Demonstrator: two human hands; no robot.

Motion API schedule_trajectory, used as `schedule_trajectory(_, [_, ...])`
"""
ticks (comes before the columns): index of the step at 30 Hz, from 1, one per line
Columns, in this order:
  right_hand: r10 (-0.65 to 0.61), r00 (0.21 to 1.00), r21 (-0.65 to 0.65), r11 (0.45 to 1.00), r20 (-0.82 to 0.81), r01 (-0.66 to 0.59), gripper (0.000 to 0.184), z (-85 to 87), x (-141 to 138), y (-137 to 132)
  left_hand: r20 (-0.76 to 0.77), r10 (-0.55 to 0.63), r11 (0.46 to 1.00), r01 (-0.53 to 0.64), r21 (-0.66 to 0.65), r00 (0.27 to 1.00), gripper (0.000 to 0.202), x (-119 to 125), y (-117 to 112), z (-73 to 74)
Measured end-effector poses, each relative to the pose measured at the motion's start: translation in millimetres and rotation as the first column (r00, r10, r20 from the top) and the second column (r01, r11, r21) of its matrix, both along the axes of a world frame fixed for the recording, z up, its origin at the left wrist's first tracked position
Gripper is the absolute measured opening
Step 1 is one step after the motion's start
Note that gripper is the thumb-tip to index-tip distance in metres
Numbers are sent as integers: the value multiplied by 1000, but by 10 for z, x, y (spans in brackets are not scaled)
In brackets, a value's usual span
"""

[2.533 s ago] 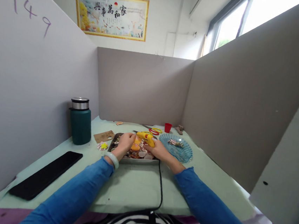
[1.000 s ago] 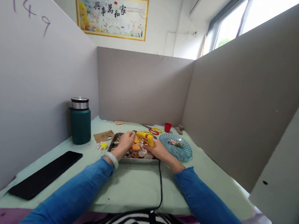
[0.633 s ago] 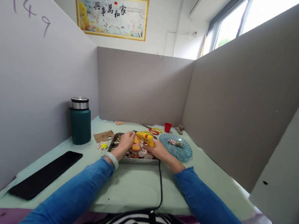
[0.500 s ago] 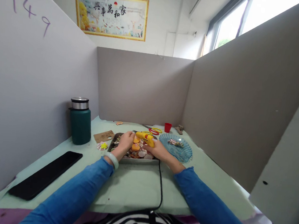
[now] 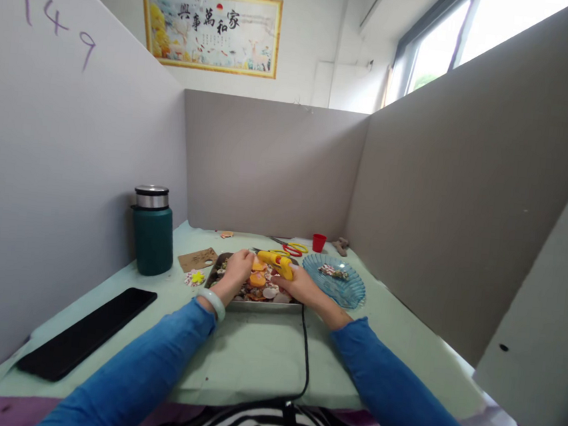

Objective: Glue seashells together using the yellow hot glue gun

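My right hand (image 5: 301, 286) is closed around a yellow glue gun (image 5: 277, 261), whose nozzle points left over a metal tray (image 5: 265, 304) filled with several shells and small pieces. Its black cord (image 5: 307, 352) runs back toward me. My left hand (image 5: 237, 272) hovers over the tray's left half, fingers curled and pinched on a small orange piece (image 5: 259, 265) right at the gun's tip. Another orange piece (image 5: 257, 279) lies in the tray just below. A pale bangle sits on my left wrist.
A blue glass plate (image 5: 342, 287) with small bits is right of the tray. Red-and-yellow scissors (image 5: 291, 247) and a red cup (image 5: 318, 242) lie behind. A green flask (image 5: 152, 232), brown card (image 5: 198, 259) and black phone (image 5: 86, 331) sit to the left. Partition walls enclose the table.
Over the earlier frames my left hand raised the orange piece slightly toward the gun's tip. Both hands have stayed nearly still since.
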State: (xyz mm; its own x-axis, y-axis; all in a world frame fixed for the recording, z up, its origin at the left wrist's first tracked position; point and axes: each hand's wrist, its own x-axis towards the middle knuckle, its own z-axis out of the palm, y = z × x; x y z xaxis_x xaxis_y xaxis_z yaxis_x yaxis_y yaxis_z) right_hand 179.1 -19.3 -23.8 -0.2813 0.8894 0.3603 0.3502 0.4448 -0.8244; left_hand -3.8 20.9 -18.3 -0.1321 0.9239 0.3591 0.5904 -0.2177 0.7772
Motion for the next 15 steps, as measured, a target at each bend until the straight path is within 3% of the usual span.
schedule_trajectory(15, [8, 1000, -6, 1000, 0, -8, 26, -11, 6, 4, 67, 5, 1000, -5, -8, 998, 21, -6, 59, -34])
